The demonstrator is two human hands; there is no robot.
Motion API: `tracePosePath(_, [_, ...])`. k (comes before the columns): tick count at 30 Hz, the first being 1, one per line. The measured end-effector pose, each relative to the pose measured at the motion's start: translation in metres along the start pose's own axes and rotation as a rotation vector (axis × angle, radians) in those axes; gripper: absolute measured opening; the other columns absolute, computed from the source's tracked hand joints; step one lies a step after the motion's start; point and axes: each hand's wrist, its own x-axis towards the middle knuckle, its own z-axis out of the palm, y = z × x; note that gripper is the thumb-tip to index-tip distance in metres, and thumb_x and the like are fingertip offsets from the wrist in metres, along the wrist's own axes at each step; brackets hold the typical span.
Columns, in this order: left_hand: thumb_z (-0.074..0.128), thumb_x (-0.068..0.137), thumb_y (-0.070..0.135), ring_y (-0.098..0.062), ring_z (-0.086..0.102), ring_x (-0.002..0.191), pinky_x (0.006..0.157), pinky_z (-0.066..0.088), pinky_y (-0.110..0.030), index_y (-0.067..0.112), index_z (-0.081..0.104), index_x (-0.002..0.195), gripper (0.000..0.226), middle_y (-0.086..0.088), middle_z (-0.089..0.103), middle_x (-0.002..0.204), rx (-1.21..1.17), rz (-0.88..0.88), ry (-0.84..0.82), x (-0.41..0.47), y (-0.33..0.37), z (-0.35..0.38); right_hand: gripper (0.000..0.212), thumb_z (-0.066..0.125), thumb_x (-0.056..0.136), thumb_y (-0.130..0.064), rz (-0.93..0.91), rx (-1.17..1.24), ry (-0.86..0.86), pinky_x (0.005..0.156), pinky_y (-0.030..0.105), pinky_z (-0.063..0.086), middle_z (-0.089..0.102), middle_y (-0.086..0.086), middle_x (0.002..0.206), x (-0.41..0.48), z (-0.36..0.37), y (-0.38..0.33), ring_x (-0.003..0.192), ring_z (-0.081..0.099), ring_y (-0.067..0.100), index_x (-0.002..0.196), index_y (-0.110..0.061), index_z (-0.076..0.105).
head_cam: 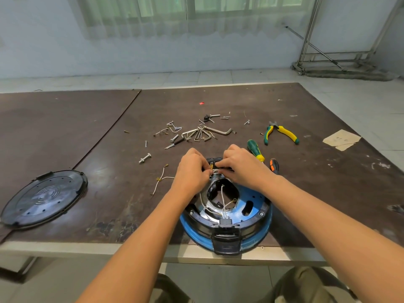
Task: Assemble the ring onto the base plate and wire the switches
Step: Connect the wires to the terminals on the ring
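At the near edge of the table (109, 132), the blue base plate (251, 193) sits with the black ring (261, 215) on it. Both the left hand (192, 169) and the right hand (242, 167) curl over the ring's far side, together pinching thin white wires (216, 171) between their fingertips. A black lid (43, 197) lies to the left, with hex keys (203, 133) and pliers (282, 133) farther back.

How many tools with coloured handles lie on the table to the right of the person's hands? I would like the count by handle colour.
Green and yellow: 2 (pliers, screwdriver)
Orange and black: 1 (partly hidden tool)
Total: 3
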Motion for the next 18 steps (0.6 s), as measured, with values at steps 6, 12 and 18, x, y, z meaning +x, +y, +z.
tracePosePath(6, [0.075, 0.081, 0.018, -0.008, 0.053, 0.086, 0.078, 0.048, -0.029, 0.019, 0.076, 0.076, 0.006, 0.009, 0.049, 0.098, -0.009, -0.001, 0.001, 0.0000, -0.0006, 0.0007, 0.023, 0.063, 0.097, -0.031, -0.015, 0.004, 0.001, 0.068, 0.036, 0.042, 0.060, 0.001, 0.089, -0.0005, -0.0006, -0.0002, 0.091, 0.048, 0.019, 0.116, -0.025, 0.074])
tracePosePath(12, [0.075, 0.081, 0.019, -0.006, 0.052, 0.084, 0.075, 0.045, -0.027, 0.020, 0.076, 0.076, 0.006, 0.009, 0.049, 0.098, -0.015, -0.007, 0.007, -0.0001, -0.0017, 0.0012, 0.024, 0.063, 0.097, -0.032, -0.005, 0.025, 0.001, 0.068, 0.036, 0.043, 0.059, 0.000, 0.088, -0.0003, -0.0009, -0.0012, 0.090, 0.048, 0.019, 0.118, -0.026, 0.074])
tracePosePath(18, [0.075, 0.082, 0.020, -0.005, 0.050, 0.085, 0.075, 0.040, -0.024, 0.020, 0.077, 0.078, 0.004, 0.009, 0.050, 0.098, -0.014, 0.001, 0.029, 0.0012, -0.0037, 0.0016, 0.023, 0.065, 0.096, -0.031, 0.008, 0.035, 0.003, 0.069, 0.039, 0.046, 0.059, 0.000, 0.086, -0.0001, -0.0004, -0.0017, 0.090, 0.049, 0.020, 0.115, -0.024, 0.076])
